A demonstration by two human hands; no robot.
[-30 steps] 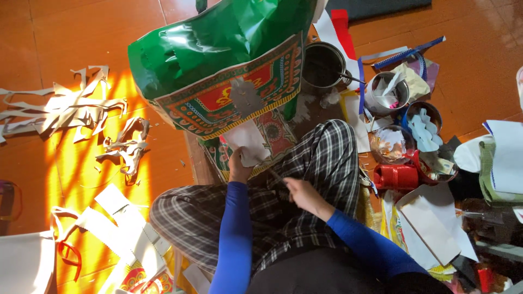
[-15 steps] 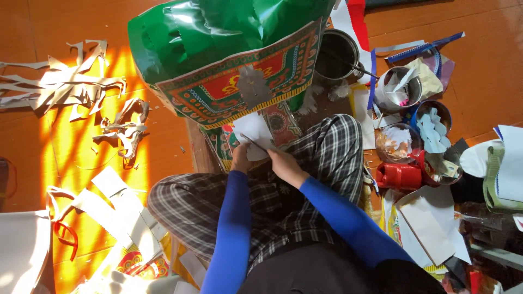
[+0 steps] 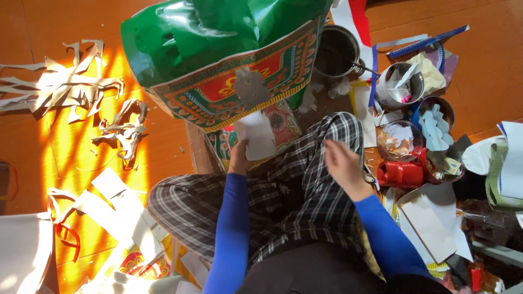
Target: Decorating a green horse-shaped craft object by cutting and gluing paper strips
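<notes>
A person sits cross-legged on an orange floor, seen from above, wearing blue sleeves and plaid trousers. The left hand grips the lower edge of a white paper cut-out, holding it upright in front of the knees. The right hand hovers over the right knee, fingers loosely curled and holding nothing that can be made out.

Just beyond the paper rises a large structure covered in shiny green foil, with a red, green and yellow patterned border along its near edge.

To the right stand four round containers. A dark metal pot, farthest away, has a tool handle sticking out. A metal tin holds white scraps. A blue bowl holds pale blue cut shapes. A clear bowl holds white paper. A red object lies near them.

The right side is crowded edge to edge. On the left, two clusters of white paper offcuts lie on sunlit floor, with open room between them and the knee.
</notes>
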